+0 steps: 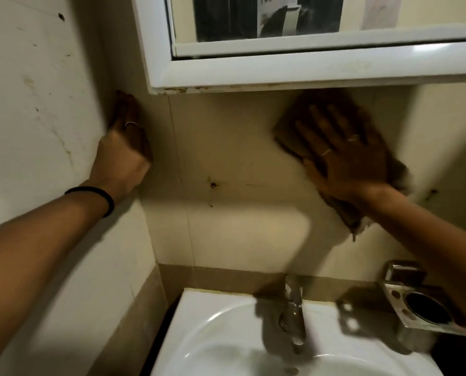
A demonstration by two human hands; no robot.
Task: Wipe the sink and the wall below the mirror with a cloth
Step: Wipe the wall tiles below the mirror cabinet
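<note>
My right hand (343, 156) lies flat with spread fingers on a brown cloth (302, 118), pressing it against the beige tiled wall (234, 147) just under the white-framed mirror (280, 69). The cloth reaches up to the mirror frame, and a frayed corner hangs below my wrist. My left hand (123, 147) rests on the wall in the left corner, fingers straight and pointing up, holding nothing. The white sink (212, 321) sits below with a chrome tap (294, 316) at its back edge.
A metal cup holder (416, 308) is fixed to the wall right of the tap, under my right forearm. A dark stain (213, 185) marks the wall's middle. The left side wall (36, 104) has smudges and scratches.
</note>
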